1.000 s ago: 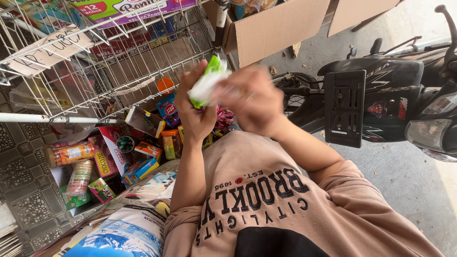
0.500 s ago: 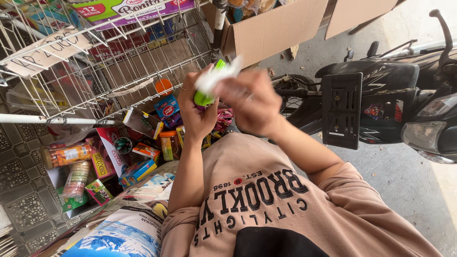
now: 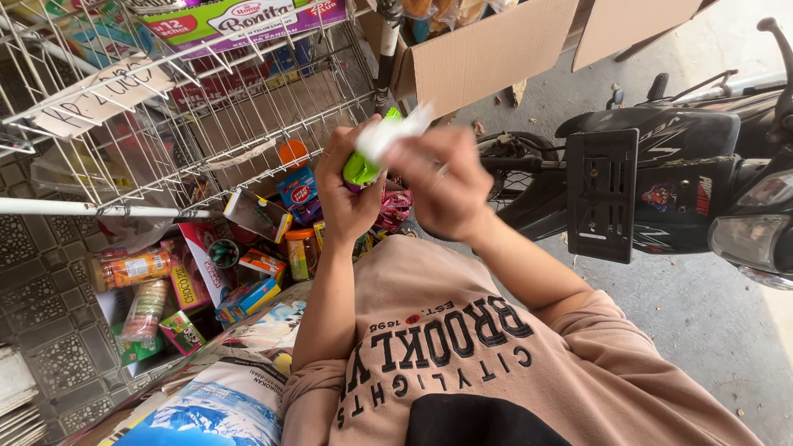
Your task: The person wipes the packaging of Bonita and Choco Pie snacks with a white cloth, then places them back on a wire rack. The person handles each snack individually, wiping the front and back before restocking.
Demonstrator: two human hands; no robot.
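We've got our left hand [image 3: 347,194] clamped on a light, slick green bottle [image 3: 361,168]; right hand [image 3: 442,186] pinches its white wrapper [image 3: 395,132] up top.

Wire rack [image 3: 206,107] stands left of both hands; snack packets [image 3: 206,264] lie below it. Motorcycle [image 3: 661,182] stands right, cardboard box [image 3: 487,49] behind the hands.
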